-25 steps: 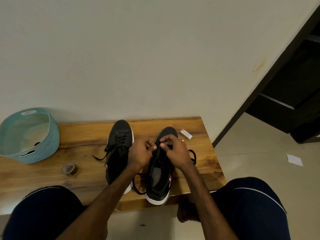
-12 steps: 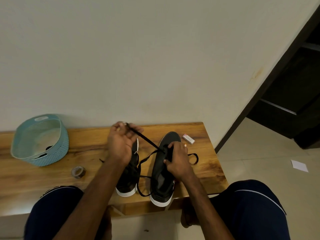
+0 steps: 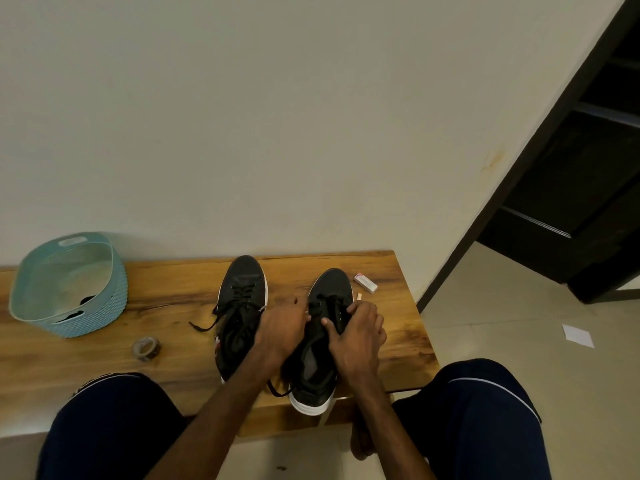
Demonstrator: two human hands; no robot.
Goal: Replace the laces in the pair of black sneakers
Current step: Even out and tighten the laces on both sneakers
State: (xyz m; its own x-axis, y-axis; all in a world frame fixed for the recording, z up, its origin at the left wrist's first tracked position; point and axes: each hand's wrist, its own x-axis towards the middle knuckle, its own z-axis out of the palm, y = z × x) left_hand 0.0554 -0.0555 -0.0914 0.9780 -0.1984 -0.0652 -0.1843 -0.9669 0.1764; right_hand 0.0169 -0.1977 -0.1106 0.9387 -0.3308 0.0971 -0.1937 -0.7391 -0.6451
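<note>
Both your hands were on the right sneaker [image 3: 329, 284], which stood toe-to-wall on the bench [image 3: 166, 292], heel at the near edge. Your right hand [image 3: 360, 336] clamped its right side, thumb pressed across the tongue just below the lace [image 3: 327, 301]. Your left hand [image 3: 280, 327] was curled over the left eyelet edge. Fingertips hidden, so couldn't tell if they pinched lace. The left sneaker [image 3: 243, 282] sat just beside, laced, one end trailing left on the wood.

Bare bench [image 3: 180, 299] between basket [image 3: 114, 299] — sneakers [image 3: 242, 289]
</note>
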